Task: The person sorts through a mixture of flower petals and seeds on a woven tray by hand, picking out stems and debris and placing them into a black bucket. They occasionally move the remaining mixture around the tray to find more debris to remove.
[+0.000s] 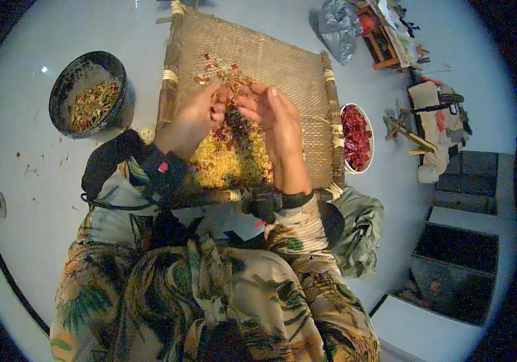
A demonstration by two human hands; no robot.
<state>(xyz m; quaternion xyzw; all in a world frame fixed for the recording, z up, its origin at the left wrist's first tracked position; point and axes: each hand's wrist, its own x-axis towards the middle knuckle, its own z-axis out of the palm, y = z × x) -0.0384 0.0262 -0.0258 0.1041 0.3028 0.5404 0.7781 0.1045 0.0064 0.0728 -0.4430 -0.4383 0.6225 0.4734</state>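
Note:
My left hand [204, 108] is above the woven tray [294, 72], its fingers curled inward and slightly blurred; whatever they hold, if anything, is hidden. Facing it, my right hand [276, 117] has its fingers stretched and apart, with the palm turned toward the left hand. Between and beyond the hands lies a heap of red and brown dried chilli pieces [228, 73]. Nearer to me, a layer of small yellow seeds [213, 166] covers the tray, with darker red flakes [225, 142] mixed in.
A black bucket [56, 111] on the left contains chilli scraps and stems. Right of the tray, a white bowl [372, 142] holds dark red dried chillies. A grey plastic bag [338, 30] and wooden stools [385, 51] are at the far right. Scraps dot the floor at left.

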